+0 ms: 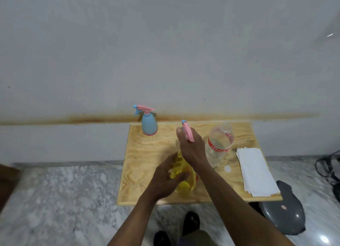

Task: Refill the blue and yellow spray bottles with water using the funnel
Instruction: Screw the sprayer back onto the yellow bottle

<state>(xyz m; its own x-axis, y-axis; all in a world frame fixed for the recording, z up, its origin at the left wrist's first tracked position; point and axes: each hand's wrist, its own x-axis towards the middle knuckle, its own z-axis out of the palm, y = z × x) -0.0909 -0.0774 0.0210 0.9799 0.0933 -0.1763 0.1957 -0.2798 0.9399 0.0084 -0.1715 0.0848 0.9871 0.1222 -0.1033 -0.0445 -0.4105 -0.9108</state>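
Head view, read left to right. I see a marble floor [60,194] at far left, below a grey wall [165,43] with a rusty stain along its base. The wooden tabletop [139,163] carries everything else. At its far left corner stands the blue bottle [149,124], upright, its pink sprayer fitted and nozzle pointing left, well apart from the hands. Nearer the front edge, my left hand [165,179] curls its fingers round the yellow bottle [182,174], which stands on the tabletop and looks blurred; I cannot tell whether a funnel sits in it. Just above it, my right hand [191,146] grips a pink spray head [187,131], lifted clear of the yellow bottle's neck, its blue nozzle tip pointing up and away. Right of that hand stands a clear water bottle [219,144] with a red label, uncapped; a small white cap [227,169] lies on the tabletop just in front of it. Further right a stack of white paper [255,172] lies along the tabletop's right edge. Beyond the front right corner, a grey pan [287,212] rests on the floor, and dark cables [329,168] lie at far right.
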